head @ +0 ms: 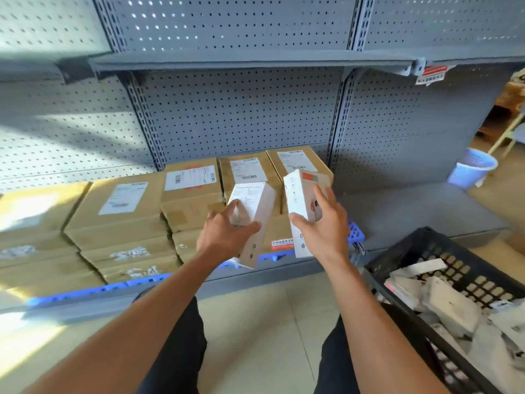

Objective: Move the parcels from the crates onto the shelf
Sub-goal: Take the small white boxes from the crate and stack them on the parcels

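My left hand (227, 231) grips a white box (255, 211) by its side, tilted, in front of the stacked cardboard parcels (190, 194) on the bottom shelf (412, 211). A second white box (298, 200) with a red-orange top is held up by my right hand (324, 223), fingers wrapped around it. The two boxes are side by side and apart. At the lower right stands a black crate (420, 251) with several white and grey parcels (451, 305) inside.
Grey pegboard shelving (241, 109) fills the back, with an upper shelf board (227, 59) overhead. Blue pallet edging (85, 294) runs under the cardboard stacks. A pale blue basket (471, 169) sits on the floor at the right. My knees are below on the tiled floor.
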A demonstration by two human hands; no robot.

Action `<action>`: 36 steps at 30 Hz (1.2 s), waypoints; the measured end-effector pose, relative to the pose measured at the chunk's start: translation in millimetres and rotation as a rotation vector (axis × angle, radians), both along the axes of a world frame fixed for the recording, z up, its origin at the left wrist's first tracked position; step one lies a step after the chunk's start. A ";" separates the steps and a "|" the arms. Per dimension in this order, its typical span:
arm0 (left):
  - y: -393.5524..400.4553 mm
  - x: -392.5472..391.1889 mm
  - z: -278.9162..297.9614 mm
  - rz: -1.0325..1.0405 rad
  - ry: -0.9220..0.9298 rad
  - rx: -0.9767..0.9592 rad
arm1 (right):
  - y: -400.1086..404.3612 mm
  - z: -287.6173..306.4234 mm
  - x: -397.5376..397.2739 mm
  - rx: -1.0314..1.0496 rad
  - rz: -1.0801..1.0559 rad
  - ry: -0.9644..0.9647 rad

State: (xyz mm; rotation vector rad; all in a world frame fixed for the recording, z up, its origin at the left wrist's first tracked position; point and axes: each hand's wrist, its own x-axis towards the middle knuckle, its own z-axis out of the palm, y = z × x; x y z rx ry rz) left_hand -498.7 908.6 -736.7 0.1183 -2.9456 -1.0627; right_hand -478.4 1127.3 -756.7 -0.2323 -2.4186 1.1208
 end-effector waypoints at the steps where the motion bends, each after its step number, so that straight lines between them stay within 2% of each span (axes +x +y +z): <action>1: -11.3 1.4 2.5 0.012 0.008 -0.007 | -11.6 -1.7 -5.3 0.003 0.016 0.009; 5: -57.8 3.9 11.9 0.055 0.009 0.018 | -60.4 -7.6 -17.4 0.064 0.075 -0.057; 11: -132.6 3.9 14.6 0.122 0.021 0.027 | -113.4 -26.3 -24.2 0.042 0.192 -0.108; 14: -169.2 11.1 18.6 0.175 0.022 -0.023 | -142.0 -23.8 -31.8 0.084 0.230 -0.144; 20: -237.1 41.7 26.6 0.237 0.026 -0.073 | -214.6 -8.9 -24.9 0.054 0.353 -0.132; 24: -282.9 67.8 37.5 0.288 0.054 -0.001 | -263.2 5.6 -18.6 0.005 0.479 -0.172; 30: -331.4 91.5 36.0 0.460 0.058 0.032 | -333.5 22.4 -18.1 0.122 0.619 -0.105; 36: -365.7 86.8 21.9 0.573 0.066 0.059 | -392.8 24.9 -39.1 0.085 0.682 -0.095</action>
